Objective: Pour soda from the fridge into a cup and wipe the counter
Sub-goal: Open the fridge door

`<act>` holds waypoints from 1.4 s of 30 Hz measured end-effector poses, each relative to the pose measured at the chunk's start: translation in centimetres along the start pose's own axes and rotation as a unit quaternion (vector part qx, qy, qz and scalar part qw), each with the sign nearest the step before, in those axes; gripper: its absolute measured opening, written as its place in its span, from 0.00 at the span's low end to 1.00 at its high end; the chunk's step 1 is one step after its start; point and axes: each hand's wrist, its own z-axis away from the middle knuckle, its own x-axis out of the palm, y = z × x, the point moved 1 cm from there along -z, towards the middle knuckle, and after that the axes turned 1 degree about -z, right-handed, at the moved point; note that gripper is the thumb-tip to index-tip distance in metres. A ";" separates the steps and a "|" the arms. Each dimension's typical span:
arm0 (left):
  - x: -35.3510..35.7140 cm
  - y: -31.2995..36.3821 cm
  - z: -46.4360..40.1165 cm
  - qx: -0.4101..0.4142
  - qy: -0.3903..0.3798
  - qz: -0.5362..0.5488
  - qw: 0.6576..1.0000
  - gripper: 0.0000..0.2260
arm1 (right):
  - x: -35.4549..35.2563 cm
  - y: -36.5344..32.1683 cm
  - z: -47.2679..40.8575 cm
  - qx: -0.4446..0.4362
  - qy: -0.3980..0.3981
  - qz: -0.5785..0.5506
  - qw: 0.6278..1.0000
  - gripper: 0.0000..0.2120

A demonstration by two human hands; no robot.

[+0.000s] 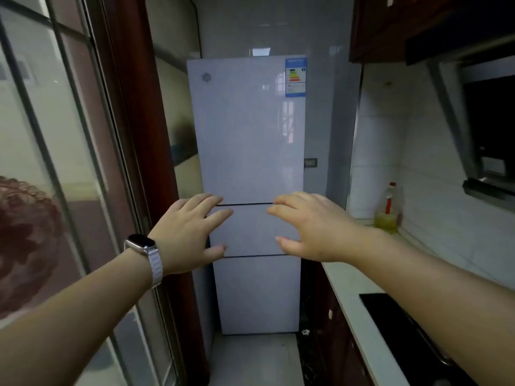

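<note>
A tall pale grey-white fridge with three doors stands closed at the end of a narrow kitchen, an energy label at its top right. My left hand, with a watch on the wrist, and my right hand are stretched out in front of the fridge's middle door, fingers straight and spread, holding nothing. Whether they touch the door I cannot tell. No soda or cup is in view.
A white counter runs along the right, with a black cooktop set in it and an oil bottle at its far end. A range hood and dark cupboards hang above. A glass sliding door lines the left.
</note>
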 end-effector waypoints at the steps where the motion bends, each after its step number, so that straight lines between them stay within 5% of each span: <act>1: 0.9 -1.1 -0.5 0.004 -0.011 0.001 1.000 0.32 | 0.6 0.3 -1.3 -0.005 -0.001 0.001 1.000 0.28; 22: 15.6 -15.5 -13.9 -0.006 0.056 0.062 0.997 0.31 | 11.3 6.6 -22.6 0.028 -0.022 0.002 0.999 0.29; 42: 27.3 -16.3 -34.4 -0.061 0.057 0.047 0.995 0.31 | 22.0 27.1 -33.6 -0.021 -0.021 -0.034 0.999 0.30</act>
